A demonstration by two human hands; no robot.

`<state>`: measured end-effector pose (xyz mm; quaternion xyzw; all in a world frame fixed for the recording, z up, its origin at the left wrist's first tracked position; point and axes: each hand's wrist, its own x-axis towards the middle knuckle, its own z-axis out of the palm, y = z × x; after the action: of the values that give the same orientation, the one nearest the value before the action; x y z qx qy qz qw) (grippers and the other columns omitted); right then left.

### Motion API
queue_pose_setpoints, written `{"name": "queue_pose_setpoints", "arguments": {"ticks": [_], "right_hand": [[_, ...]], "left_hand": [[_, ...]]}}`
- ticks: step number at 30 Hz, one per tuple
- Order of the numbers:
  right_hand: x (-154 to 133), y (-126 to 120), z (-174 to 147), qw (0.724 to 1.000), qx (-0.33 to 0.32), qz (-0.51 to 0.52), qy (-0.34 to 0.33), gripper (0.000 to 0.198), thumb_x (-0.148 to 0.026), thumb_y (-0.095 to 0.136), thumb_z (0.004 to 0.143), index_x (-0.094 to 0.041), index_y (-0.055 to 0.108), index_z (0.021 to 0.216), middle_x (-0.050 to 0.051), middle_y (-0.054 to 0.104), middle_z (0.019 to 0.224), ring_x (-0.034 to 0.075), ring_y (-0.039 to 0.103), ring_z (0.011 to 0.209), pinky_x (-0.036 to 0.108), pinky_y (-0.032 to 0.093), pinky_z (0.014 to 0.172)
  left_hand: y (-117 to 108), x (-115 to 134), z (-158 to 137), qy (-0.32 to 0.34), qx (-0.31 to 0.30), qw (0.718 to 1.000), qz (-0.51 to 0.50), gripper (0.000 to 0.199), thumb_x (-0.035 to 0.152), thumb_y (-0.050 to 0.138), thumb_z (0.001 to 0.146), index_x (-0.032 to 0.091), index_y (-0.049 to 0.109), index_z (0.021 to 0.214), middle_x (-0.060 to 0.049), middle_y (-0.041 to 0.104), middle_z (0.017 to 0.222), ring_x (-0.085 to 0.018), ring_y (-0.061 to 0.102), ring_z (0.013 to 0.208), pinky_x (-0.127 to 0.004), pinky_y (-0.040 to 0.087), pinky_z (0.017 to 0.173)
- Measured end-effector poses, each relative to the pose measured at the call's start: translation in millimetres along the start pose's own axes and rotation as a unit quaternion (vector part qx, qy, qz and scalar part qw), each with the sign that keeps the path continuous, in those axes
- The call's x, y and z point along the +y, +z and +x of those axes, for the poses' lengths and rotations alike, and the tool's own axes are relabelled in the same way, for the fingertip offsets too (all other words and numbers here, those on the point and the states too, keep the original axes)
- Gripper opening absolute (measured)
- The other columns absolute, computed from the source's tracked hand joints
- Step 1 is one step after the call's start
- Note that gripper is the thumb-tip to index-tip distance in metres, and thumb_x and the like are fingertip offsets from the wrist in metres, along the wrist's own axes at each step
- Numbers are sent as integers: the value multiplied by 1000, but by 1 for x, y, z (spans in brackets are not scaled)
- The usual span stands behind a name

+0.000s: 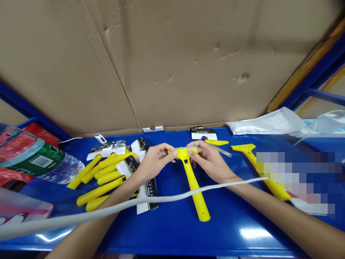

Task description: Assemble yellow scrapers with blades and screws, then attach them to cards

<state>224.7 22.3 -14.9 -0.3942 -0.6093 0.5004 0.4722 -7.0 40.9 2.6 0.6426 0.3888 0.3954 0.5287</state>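
Blue table [172, 230], creased cardboard sheet standing behind it. Left hand [155, 158] pinches the left end of a yellow scraper [192, 180] head, thumb and fingers closed on it. Right hand [208, 160] closes on the head's right end, fingertips over a thin clear blade strip [223, 151] that sticks out to the right. Scraper lies mid-table, handle pointing toward the person. Left of it: a pile [105, 176] of yellow scrapers, several with black-and-white card sleeves on their heads. Right of it: one bare scraper [258, 169], apart from the hands. Far left: a plastic bottle [40, 158] on its side, contents not legible. Back right: clear bags [269, 122]. White cord [107, 212] crosses the near view over both forearms.
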Motion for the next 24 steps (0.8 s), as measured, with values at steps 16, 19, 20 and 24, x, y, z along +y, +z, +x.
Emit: {"name": "queue_pose_setpoints", "arguments": {"ticks": [16,19,20,24], "right_hand": [[4,1,-2,1000,4,-7,19,41,-54,74,96,-21,62,119,-1,71,81,15,61,62,31,50,57],[2,0,-3,999,-4,-29,27,42,-55,73,97,-22,63,121,-2,68,77,15,58,60,31,46,56],[1,-1,-3,999,-6,-34,30,43,-55,73,96,-22,63,122,-2,67,76,16,57,60,31,45,56],[1,-1,-3,999,-11,-27,43,45,-59,75,96,-25,63,122,-1,70,80,17,59,62,33,44,57]], "left_hand": [[-7,11,-3,-56,-13,997,-60,40,37,97,83,14,75,106,-8,82,100,-18,80,84,-33,68,80],[-10,14,-2,-77,-27,995,-55,42,36,99,81,14,77,108,-8,83,97,-19,80,79,-34,68,79],[-11,15,-1,-82,-33,995,-51,42,36,100,81,14,77,108,-8,84,96,-20,81,78,-35,68,79],[-12,20,-2,-98,-51,993,-44,37,34,99,81,15,82,107,-10,86,94,-24,84,83,-37,69,82]]}}
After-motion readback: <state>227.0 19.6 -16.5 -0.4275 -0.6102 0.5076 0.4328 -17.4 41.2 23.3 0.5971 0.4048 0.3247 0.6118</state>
